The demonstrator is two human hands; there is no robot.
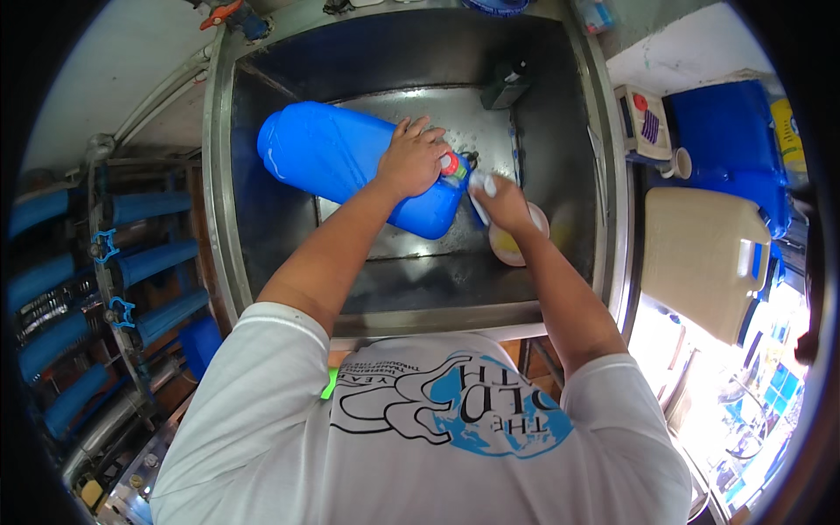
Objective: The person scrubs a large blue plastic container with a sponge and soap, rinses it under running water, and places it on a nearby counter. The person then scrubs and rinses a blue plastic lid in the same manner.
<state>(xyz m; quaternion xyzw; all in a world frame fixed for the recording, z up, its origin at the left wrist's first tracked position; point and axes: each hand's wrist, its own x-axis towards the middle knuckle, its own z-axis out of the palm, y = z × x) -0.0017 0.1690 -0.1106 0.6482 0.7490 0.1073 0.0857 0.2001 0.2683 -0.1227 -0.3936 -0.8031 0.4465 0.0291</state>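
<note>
A blue plastic water container (328, 147) lies on its side in a deep stainless-steel sink (417, 328), its surface wet. My left hand (412, 161) presses flat on it, fingers spread near the end with the red-and-white tap cap (449, 163). At that same end, my right hand (506, 202) grips a white object (483, 182), too blurred to tell whether it is a cloth or a brush. Below my right wrist a pale round bowl (504, 252) with something yellow in it is partly covered by my forearm.
In the sink's far right corner stands a dark container (505, 88). A blue basin (497, 5) sits on the back ledge. To the right are a beige jug (699, 256), a small cup (679, 163) and a blue container (718, 131). A rack with blue tubes (154, 207) stands left.
</note>
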